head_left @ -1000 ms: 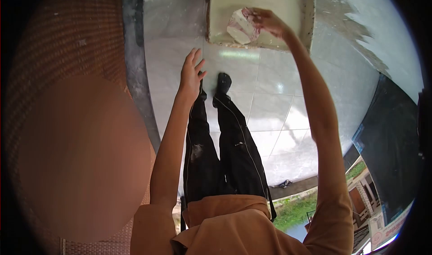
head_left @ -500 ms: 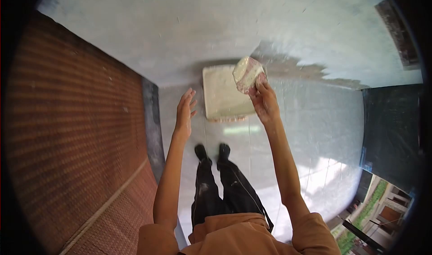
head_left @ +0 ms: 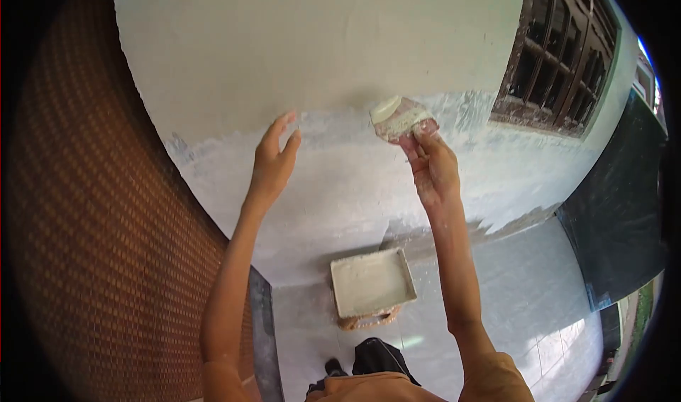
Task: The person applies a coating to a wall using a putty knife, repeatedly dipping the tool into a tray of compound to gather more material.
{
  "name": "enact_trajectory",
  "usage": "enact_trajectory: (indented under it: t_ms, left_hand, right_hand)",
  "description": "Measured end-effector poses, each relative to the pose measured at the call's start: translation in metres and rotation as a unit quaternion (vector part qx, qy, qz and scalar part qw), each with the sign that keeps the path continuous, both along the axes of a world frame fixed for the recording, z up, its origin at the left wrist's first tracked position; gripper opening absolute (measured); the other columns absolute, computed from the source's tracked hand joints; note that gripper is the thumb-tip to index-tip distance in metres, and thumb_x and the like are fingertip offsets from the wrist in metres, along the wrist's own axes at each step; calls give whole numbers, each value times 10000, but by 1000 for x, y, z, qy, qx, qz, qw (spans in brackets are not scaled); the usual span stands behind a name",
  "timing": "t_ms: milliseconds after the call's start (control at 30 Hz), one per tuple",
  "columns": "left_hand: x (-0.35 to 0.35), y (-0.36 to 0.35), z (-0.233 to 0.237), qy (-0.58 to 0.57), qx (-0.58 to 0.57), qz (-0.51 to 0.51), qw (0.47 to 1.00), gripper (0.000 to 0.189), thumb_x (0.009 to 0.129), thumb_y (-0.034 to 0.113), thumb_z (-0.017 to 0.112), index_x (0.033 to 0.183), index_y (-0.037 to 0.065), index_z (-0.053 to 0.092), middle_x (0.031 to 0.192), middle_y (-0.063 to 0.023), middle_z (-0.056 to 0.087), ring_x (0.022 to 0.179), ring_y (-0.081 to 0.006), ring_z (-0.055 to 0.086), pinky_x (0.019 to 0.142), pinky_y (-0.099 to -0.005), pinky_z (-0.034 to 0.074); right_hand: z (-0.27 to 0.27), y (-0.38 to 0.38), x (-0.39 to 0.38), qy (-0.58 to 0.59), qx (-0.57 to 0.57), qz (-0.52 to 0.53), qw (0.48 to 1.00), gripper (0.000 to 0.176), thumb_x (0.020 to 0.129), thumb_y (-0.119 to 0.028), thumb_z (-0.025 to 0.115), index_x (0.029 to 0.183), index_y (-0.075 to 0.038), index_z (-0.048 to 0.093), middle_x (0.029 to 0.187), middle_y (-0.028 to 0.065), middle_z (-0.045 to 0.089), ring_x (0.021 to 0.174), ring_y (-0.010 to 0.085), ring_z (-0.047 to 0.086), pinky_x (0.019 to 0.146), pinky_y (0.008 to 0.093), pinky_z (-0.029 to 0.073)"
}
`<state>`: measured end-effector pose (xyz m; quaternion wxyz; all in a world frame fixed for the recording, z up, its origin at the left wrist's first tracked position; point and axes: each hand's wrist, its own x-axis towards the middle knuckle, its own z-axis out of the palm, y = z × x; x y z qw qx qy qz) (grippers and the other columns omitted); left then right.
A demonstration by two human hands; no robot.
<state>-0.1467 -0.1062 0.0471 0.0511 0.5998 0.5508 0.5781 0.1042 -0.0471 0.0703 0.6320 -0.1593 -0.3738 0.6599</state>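
Note:
Raised in front of the wall (head_left: 312,54), my right hand (head_left: 433,157) grips a flat, pinkish scraper (head_left: 404,122) by its lower edge. Pale, wet paste covers part of the scraper, with a thicker lump at its upper left. My left hand (head_left: 273,157) is held up to the left, fingers apart and empty, near the wall. Below both hands, a rectangular tray (head_left: 408,278) of cream-coloured paste rests on a small brown stool (head_left: 369,321) beside the wall base.
A woven brown screen (head_left: 120,246) lines the left side. A dark wooden window (head_left: 557,61) is at the upper right, with a dark sheet (head_left: 617,196) below it. Grey floor tiles (head_left: 496,295) lie under the tray, near my feet.
The view has tilted up to the wall, so the tray now appears lower. Both hands are raised before the wall, the right still holding the scraper, which is turned differently.

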Motion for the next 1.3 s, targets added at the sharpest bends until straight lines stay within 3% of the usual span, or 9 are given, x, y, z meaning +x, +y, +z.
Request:
enact_trajectory:
  t_ms: [400,467,533,600,667,733,867,1067,1300]
  left_hand:
    - [-8,84,199,321,202,197,904,511,944,224,527,1412,59,406,1413,-164,460,1330,-319,422,1098,-426,311]
    - [-12,91,213,357,226,236,875,534,950,240,515,1436,70,375,1448,-157,422,1355,-317,390,1102,-448,291]
    - [-19,100,220,371,223,283,856,560,957,269,493,1465,91,337,1500,-141,355,1404,-303,315,1106,-480,253]
    - [-25,111,219,382,229,313,839,565,949,267,502,1459,79,348,1504,-140,351,1409,-304,301,1105,-483,251]
    - [-35,118,222,391,231,339,824,569,941,265,510,1453,67,359,1507,-139,347,1414,-305,287,1105,-486,249]
    - [-46,124,225,410,247,371,796,582,938,268,517,1464,82,353,1524,-128,328,1427,-298,260,1111,-488,227]
    - [-60,138,228,409,286,372,783,581,929,265,523,1464,103,363,1527,-97,334,1425,-288,265,1101,-495,229]
    - [-67,147,227,404,306,414,756,579,929,269,484,1483,170,348,1533,-33,347,1411,-236,304,1060,-517,216]
    - [-77,151,226,413,324,409,746,575,913,286,475,1473,206,372,1529,7,358,1385,-199,337,1030,-523,210]
  right_hand:
    - [205,94,-45,26,260,-147,954,202,900,17,527,1077,101,577,958,104,631,809,151,621,802,280,548]
    - [216,118,-64,-84,344,-305,884,151,866,-6,546,968,68,629,786,88,671,714,144,644,729,268,509]
    - [220,117,-84,-70,382,-357,849,168,860,23,540,977,43,658,839,137,706,723,200,676,718,295,513]
    - [213,138,-99,-24,526,-494,692,196,870,44,556,1021,25,681,906,113,732,734,127,667,682,238,497]
    - [207,151,-104,-97,538,-446,708,308,865,85,541,1135,-7,658,1106,170,684,945,220,695,816,292,530]
    - [209,165,-116,-118,646,-526,540,492,801,139,524,1255,-40,595,1124,212,655,1126,352,611,947,395,494]
    - [208,176,-126,-211,676,-557,432,444,854,12,565,1292,-59,571,1259,156,604,1242,298,537,1035,478,427]
    - [205,185,-146,-257,678,-574,380,468,858,-90,568,1325,-110,558,1301,113,589,1303,263,484,1088,454,375]
    - [191,179,-141,-335,660,-530,414,503,862,-79,521,1359,-152,532,1356,89,558,1314,256,473,1116,436,343]
